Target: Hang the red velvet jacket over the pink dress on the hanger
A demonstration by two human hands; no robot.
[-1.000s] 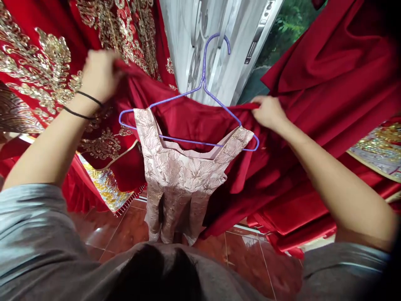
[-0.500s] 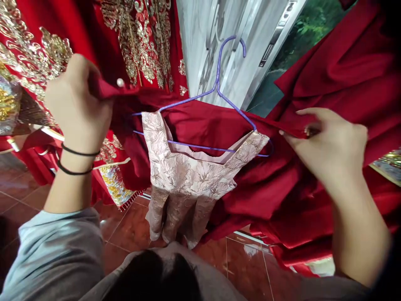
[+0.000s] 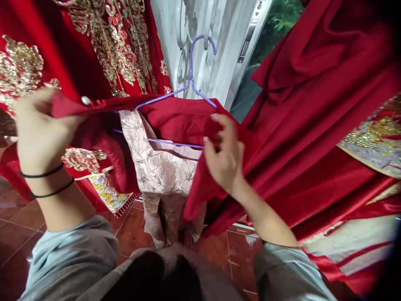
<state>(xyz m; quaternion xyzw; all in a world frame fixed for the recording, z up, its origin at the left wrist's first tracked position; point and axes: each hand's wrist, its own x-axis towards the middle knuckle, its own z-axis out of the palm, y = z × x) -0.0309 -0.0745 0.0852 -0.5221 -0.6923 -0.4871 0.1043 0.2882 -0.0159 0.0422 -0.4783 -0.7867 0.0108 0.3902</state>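
Observation:
A pale pink floral brocade dress [image 3: 161, 169] hangs on a purple hanger [image 3: 191, 71] in front of me. Around the hanger and behind the dress is a dark red garment [image 3: 178, 119] with a pearl button [image 3: 85, 100] on its left edge. My left hand [image 3: 44, 129] is closed on that edge, holding it stretched out to the left. Over the dress's right shoulder, my right hand [image 3: 225, 152] has its fingers curled at the garment's right side, with red cloth between and below them. Motion blurs its fingertips somewhat.
A red garment with gold sequin embroidery [image 3: 115, 42] hangs at the left. More red cloth [image 3: 319, 88] drapes at the right, beside embroidered pieces [image 3: 376, 133]. Behind stands a grey-white door [image 3: 219, 62] with a lock. Red-brown tiles [image 3: 213, 255] cover the floor.
My right hand has moved left and inward, bringing the garment's right side across the dress's right shoulder. My left hand has shifted left in view, still holding the left edge.

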